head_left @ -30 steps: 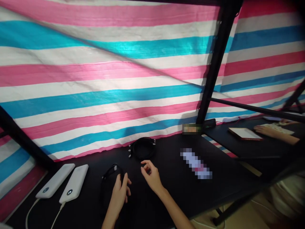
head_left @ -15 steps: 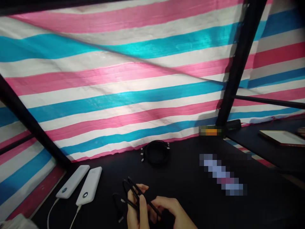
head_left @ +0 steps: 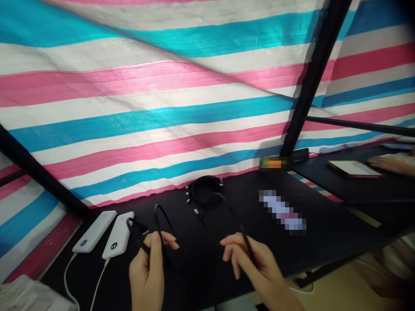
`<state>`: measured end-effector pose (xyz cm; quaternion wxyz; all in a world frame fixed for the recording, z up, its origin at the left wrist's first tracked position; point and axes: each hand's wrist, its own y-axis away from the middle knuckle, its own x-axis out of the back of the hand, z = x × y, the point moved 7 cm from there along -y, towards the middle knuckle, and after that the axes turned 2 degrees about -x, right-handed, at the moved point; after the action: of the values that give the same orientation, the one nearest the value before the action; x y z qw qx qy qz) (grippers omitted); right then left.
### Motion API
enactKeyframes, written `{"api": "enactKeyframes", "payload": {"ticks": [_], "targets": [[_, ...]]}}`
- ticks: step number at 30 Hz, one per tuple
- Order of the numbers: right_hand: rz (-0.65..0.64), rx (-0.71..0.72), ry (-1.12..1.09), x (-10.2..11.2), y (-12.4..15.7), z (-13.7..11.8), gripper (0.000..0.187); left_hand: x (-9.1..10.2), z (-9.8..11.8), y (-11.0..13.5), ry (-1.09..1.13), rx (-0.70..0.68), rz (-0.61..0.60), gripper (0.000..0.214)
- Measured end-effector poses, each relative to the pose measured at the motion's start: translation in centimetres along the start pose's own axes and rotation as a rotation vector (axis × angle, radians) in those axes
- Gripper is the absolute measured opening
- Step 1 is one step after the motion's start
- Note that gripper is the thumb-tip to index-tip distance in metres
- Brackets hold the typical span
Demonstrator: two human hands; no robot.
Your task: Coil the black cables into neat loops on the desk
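The left hand is curled shut around a looped black cable, fingers wrapped on it and the loop arching up above them, with another strand reaching over towards the power banks; the right hand sits well apart from it, thumb and fingertips pinching a thin black cable that runs up and left towards a coiled black cable, though whether the two join is hard to tell. Both cables look light, thin and flexible, with a slight springiness; they should weigh almost nothing, yet they could flop and snag on each other, so a firm pinch close to an end or along a single loop seems the safest hold. The coil lies on the black worktop, its small white-tipped ends poking out beside it; two white power banks lie just left of the left hand, with white charging cords trailing towards the near edge; a long blurred item lies to the right of the coil; behind everything hangs a pink, blue and white striped tarpaulin, crossed by a black pole; further right, a co-worker's hand rests beside a flat tablet on a separate dark surface.
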<state>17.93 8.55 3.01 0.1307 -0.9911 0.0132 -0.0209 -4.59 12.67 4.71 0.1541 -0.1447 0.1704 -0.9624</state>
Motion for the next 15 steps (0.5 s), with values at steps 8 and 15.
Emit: {"api": "enactKeyframes", "payload": {"ticks": [8,15], "targets": [[0.371,0.172,0.087,5.0,2.5,-2.6,0.033,2.5,-2.8,1.6,0.31,0.129,0.086,0.037],[0.414,0.14,0.213,4.7,3.6,-2.5,0.02,1.5,-2.9,3.4,0.153,0.191,-0.199,0.034]]}}
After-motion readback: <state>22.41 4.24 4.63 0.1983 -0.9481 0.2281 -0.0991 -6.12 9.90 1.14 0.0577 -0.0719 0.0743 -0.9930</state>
